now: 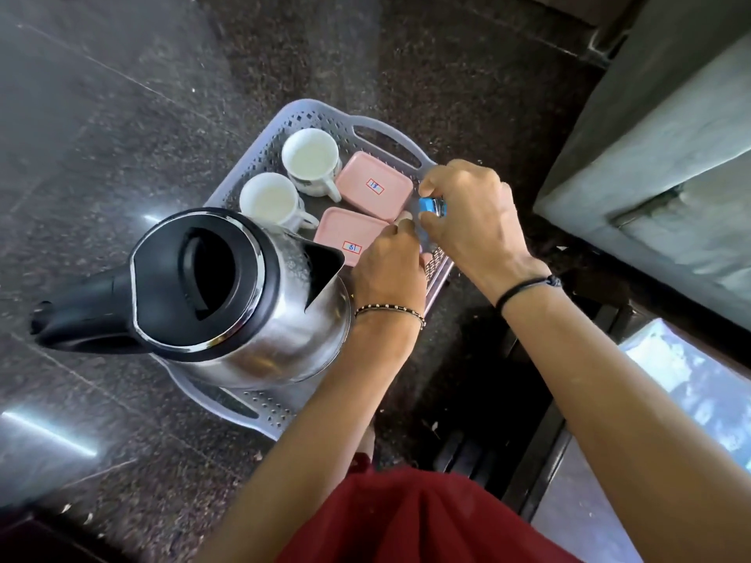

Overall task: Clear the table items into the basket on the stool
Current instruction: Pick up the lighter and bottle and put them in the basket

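We look straight down on a dark speckled stone floor [122, 115], with a grey upholstered block [670, 156] at the upper right of the frame and a glass-topped table [691, 400] with a dark frame at the lower right. A red garment [426, 522] fills the bottom edge.

In the middle sits the pale perforated plastic basket [309, 113]; whatever bears it is hidden beneath it. A steel electric kettle [264, 339] with a black lid and handle takes up the basket's lower left and overhangs that end. Above it stand two white cups, one [311, 158] toward the upper left corner of the basket and one [270, 199] just below it, close against the kettle. To their right lie two pink lidded boxes, each with a small label: the upper box [374, 184] and the lower box [349, 233], whose near end is covered by the left hand.

Both hands meet at the basket's right edge. The right hand [475, 221], a black cord on its wrist, has thumb and fingers curled round a small blue-topped item [433, 207], which is held just over the basket's right side, beside the upper pink box. The left hand [386, 274], a beaded bracelet at its wrist, reaches in between the kettle's spout and that item; its fingers are bent toward the item's lower part, but we cannot tell whether they grip it or only touch it.
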